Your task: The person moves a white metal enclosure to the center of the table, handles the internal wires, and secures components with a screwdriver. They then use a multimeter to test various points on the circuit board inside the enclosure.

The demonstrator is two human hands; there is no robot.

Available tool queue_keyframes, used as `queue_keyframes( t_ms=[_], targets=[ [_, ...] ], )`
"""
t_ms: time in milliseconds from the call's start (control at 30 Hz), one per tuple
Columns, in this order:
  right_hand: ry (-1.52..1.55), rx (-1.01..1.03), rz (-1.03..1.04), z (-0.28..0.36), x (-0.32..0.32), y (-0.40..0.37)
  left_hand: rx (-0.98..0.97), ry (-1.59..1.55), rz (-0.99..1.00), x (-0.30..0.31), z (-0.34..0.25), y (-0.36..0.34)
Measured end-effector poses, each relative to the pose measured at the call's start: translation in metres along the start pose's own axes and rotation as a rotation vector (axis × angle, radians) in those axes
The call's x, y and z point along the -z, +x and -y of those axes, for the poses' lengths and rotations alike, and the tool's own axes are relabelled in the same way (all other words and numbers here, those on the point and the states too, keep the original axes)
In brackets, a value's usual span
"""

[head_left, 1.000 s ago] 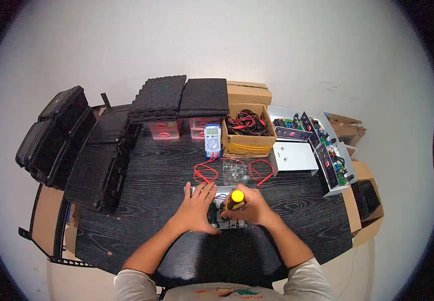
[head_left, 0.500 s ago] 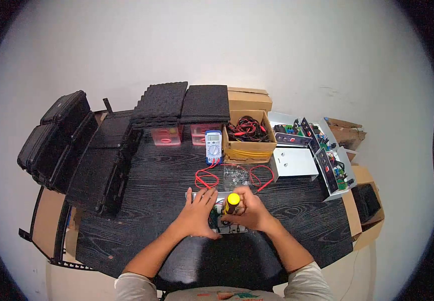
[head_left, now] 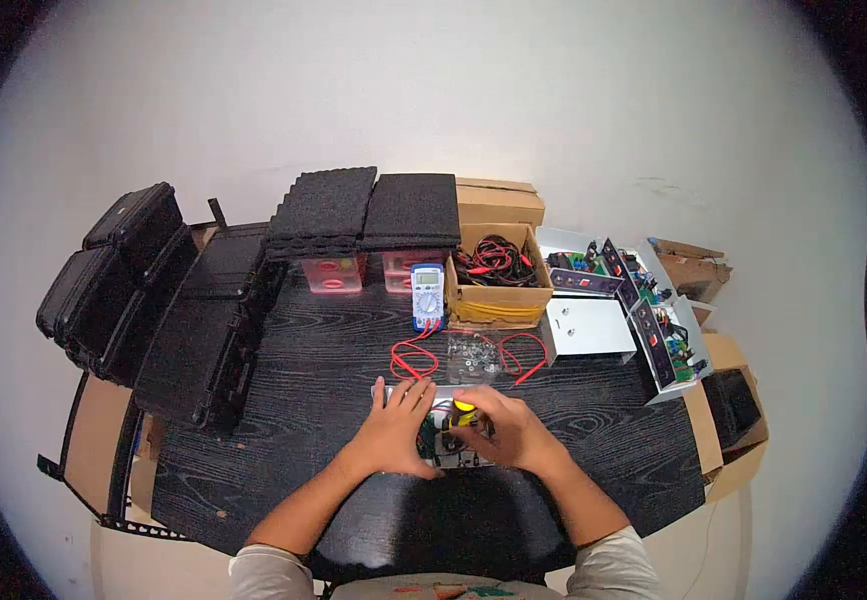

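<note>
Black wood-grain table (head_left: 293, 400), white wall (head_left: 453, 90), left hand (head_left: 393, 432) flat on circuit board (head_left: 458, 458), right hand (head_left: 513, 435) gripping yellow screwdriver (head_left: 463, 409)

Black wood-grain table (head_left: 283, 400); yellow-capped screwdriver (head_left: 463, 410); blue multimeter (head_left: 427, 297), red leads (head_left: 411, 355).

The left forearm (head_left: 305, 498) and right forearm (head_left: 577, 494) rise from the lower edge, bare, converging toward centre. The left hand (head_left: 393, 428) lies palm down and flat, 4 fingers extended forward, slightly spread. The right hand (head_left: 509, 432) is knuckles up, fingers curled in a closed grip, wrist straight. The 2 hands sit just beside each other.
</note>
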State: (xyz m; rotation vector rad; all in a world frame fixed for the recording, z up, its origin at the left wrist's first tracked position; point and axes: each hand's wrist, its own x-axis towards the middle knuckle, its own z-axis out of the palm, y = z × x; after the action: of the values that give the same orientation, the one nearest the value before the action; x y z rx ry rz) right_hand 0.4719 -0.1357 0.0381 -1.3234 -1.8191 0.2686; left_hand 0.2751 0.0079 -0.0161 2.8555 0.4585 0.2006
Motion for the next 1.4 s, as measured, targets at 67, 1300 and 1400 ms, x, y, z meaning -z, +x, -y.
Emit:
queue_keyframes(
  t_ms=[67,1300,1400],
  targets=[
    [-0.068,0.072,-0.034,-0.001,-0.001,0.001,0.003,0.003,-0.001,-0.003,0.001,0.001],
    [0.007,0.045,-0.061,0.002,0.001,0.002,-0.005,0.009,-0.005,-0.002,0.002,0.0],
    [0.044,0.044,-0.08,0.002,-0.001,0.002,-0.003,0.019,0.007,-0.001,0.001,0.0]
  ],
)
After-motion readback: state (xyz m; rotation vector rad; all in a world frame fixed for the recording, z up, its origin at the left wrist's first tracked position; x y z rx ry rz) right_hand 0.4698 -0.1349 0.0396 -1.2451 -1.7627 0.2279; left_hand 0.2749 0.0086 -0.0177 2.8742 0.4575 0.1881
